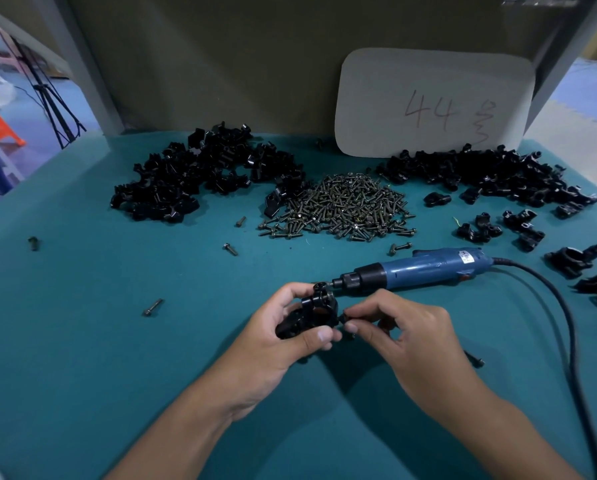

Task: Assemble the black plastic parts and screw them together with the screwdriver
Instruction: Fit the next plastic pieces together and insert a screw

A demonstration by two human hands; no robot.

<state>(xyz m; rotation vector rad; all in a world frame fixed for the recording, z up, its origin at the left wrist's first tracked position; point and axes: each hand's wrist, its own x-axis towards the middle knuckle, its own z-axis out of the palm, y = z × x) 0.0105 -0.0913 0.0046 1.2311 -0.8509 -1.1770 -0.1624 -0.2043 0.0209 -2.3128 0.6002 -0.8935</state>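
Near the front edge of the tabletop (82, 341), my left hand (276, 341) grips the joined black parts (307, 315), steadying them so the hole faces right. My right hand (401, 334) pinches a small screw (342, 318) at that side, presumably to start it. Just behind lies the screwdriver (414, 268), untouched. No containers appear; screws (342, 209) and spare parts (200, 174) sit in loose heaps toward the back edge.

A teal-covered table (82, 341) carries two heaps of black plastic parts — one at back left (200, 174), one at back right (491, 174) — with a pile of screws (345, 209) between them. Nearer lies a blue electric screwdriver (418, 268), its black cord (563, 327) trailing off right, and stray screws (152, 307) lie scattered around.
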